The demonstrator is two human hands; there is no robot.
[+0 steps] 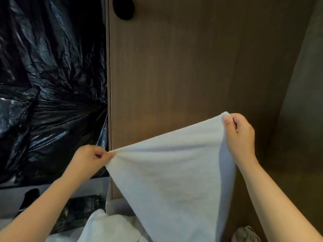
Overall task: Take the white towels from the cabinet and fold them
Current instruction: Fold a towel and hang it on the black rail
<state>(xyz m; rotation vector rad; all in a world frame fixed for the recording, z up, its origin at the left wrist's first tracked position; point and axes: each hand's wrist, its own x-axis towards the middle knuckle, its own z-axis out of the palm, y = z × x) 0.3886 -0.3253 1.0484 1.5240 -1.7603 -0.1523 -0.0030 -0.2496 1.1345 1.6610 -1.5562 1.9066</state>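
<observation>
Along the bottom edge of the frame, nearest the camera, a heap of crumpled white cloth (104, 227), probably more towels, is lying at lower centre-left. A grey object (246, 233), too cropped to name, is showing at lower right.

Just above the heap, a white terry towel (174, 180) is hanging in the air as an open sheet, narrowing toward the bottom edge and resting on no surface. The left hand (92, 158), at centre left, is pinching one top corner between thumb and curled fingers, which are closing tight on the cloth. The right hand (239, 135), at centre right, is gripping the other top corner, thumb in front and fingers curled behind it.

The held top edge is running as a taut line across the frame and is slanting, its right end sitting higher than its left. The rest of the towel is falling below both sets of fingers. I judge that the fold is turning on this line. The two corners are lying well apart at its ends, one in each hand, so neither hand is nearer. The corners are needing to meet, with the edge levelled, for the halves to match.

Behind the towel, a brown wood-grain cabinet panel (192, 67) is filling the centre and right, with a dark round shape (123, 7), knob or hole, at the top. At upper left, a crinkled black plastic bag (43, 84) is bulging above a grey ledge (52, 189).
</observation>
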